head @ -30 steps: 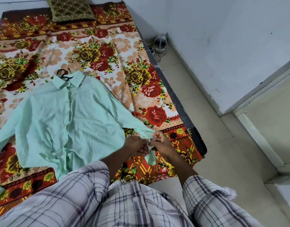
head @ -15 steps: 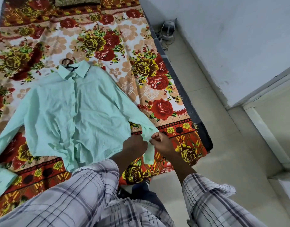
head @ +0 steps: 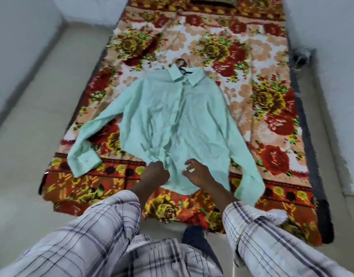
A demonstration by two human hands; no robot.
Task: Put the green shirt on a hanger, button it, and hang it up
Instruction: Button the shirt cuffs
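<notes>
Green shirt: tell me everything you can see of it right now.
The green shirt is pale mint, thin wrinkled cloth, lying front up on the floral bedspread, collar away from the person. The hook of a black hanger sticks out at the collar. The front looks closed. Both sleeves spread outward, with the cuffs nearer the person. The left hand rests at the hem. The right hand is at the lower front, fingers loosely curled.
</notes>
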